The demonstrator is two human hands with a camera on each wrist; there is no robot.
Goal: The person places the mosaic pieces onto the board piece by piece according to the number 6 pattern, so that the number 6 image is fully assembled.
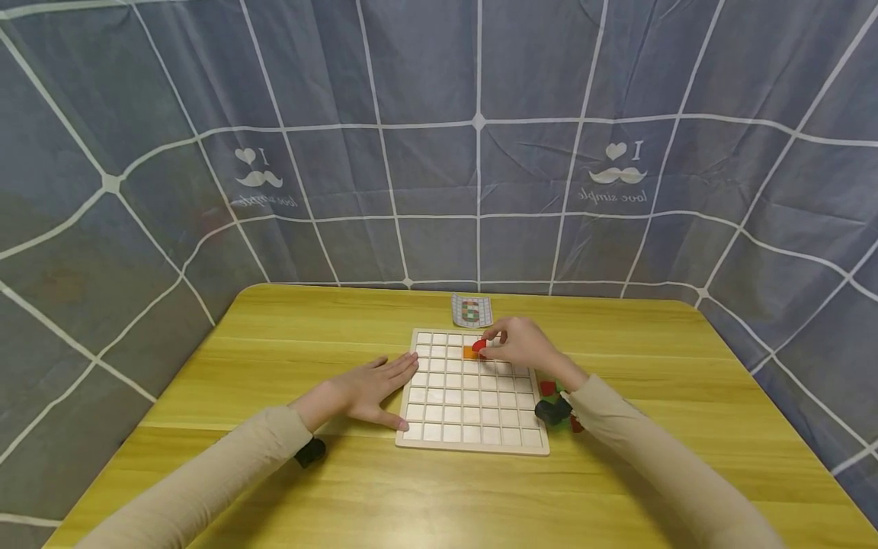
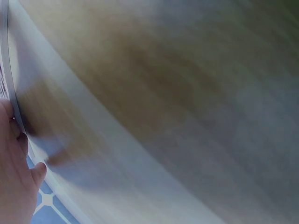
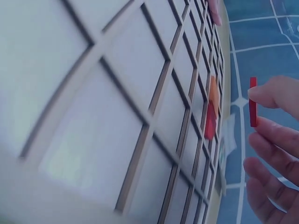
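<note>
Curtain: blue-grey, beyond your grip and the wooden table.
Right hand: arched over the board, thumb and fingertip pinching a red piece.
Left hand: spread, left of the grip, fingertips on the board's edge.
Right wrist view: separates a second red piece, beside the orange piece.
Around: printed card beyond the grip; loose pieces nearer you, partly hidden.
</note>
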